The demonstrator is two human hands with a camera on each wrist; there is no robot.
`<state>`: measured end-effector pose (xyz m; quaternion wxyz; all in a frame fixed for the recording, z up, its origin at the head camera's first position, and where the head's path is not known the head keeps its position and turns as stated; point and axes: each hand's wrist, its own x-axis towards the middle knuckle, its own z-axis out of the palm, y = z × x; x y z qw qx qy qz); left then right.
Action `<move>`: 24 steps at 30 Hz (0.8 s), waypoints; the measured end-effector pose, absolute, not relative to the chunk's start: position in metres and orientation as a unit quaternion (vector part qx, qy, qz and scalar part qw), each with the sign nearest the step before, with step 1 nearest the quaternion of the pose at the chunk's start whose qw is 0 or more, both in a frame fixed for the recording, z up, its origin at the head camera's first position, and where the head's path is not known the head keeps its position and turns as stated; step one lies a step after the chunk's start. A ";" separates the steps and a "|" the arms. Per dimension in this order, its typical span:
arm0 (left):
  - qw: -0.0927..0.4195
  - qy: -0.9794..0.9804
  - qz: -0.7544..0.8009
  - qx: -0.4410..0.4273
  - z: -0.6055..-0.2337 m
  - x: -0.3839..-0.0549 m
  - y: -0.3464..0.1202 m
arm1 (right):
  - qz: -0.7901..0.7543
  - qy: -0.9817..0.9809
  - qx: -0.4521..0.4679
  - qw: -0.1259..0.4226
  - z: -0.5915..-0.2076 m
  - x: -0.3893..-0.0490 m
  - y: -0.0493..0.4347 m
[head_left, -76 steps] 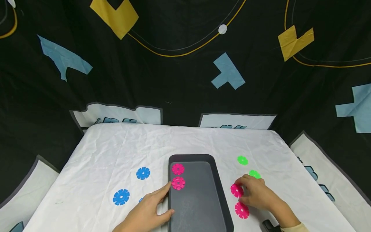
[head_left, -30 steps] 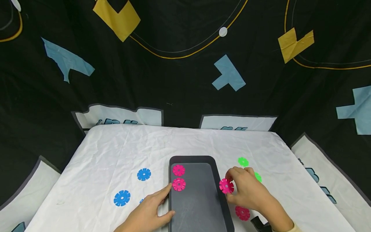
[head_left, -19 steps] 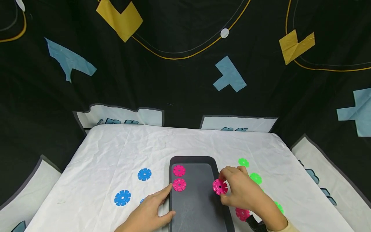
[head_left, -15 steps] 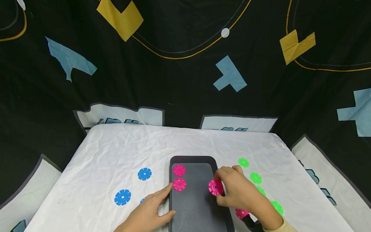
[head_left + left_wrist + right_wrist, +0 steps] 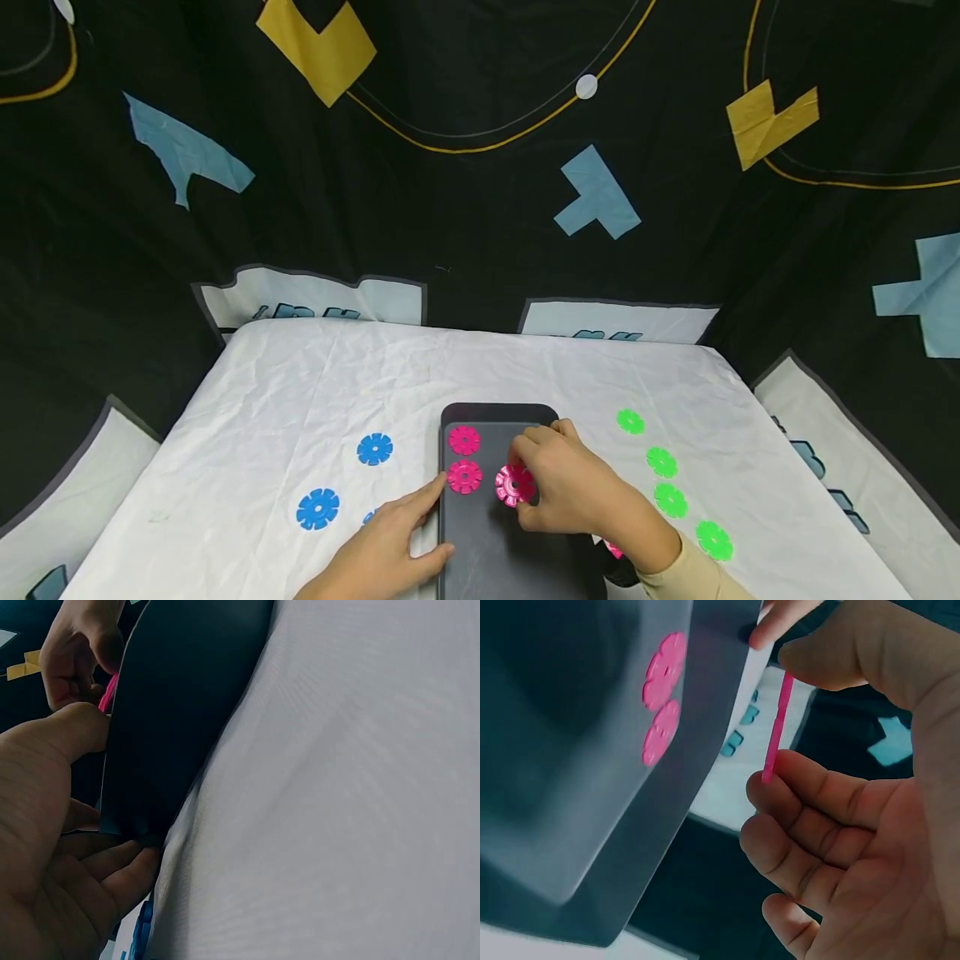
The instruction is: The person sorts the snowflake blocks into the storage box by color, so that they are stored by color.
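Observation:
My right hand (image 5: 566,479) pinches a pink notched plastic disc (image 5: 514,486) between thumb and fingertips, above the dark grey tray (image 5: 495,558). In the right wrist view that disc (image 5: 778,727) is seen edge-on, clear of the tray floor. Two more pink discs (image 5: 464,440) lie one before the other along the tray's left side. My left hand (image 5: 386,542) touches the tray's left edge with extended index finger and thumb tip. The left wrist view shows its fingers (image 5: 124,877) against the tray's outer wall (image 5: 180,712).
Blue discs (image 5: 317,509) lie on the white cloth (image 5: 262,400) left of the tray, one partly hidden by my left hand. Several green discs (image 5: 670,500) form a line on the right. Another pink disc (image 5: 613,550) shows slightly under my right wrist. A black patterned curtain (image 5: 450,225) hangs behind.
My right hand has picked up a pink disc from the cloth right of the tray and carried it left, over the tray. My left hand stays at the tray's edge.

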<state>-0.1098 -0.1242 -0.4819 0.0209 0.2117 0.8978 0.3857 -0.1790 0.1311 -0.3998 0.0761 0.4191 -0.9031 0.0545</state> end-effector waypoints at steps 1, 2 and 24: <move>0.022 0.897 0.387 0.212 -0.482 -0.110 -0.124 | 0.053 -0.901 0.424 0.073 -0.400 -0.180 0.127; 0.021 0.897 0.386 0.213 -0.482 -0.110 -0.124 | 0.051 -0.900 0.428 0.069 -0.400 -0.181 0.123; 0.040 0.893 0.392 0.216 -0.481 -0.109 -0.126 | -0.029 -0.882 0.466 -0.067 -0.432 -0.186 0.072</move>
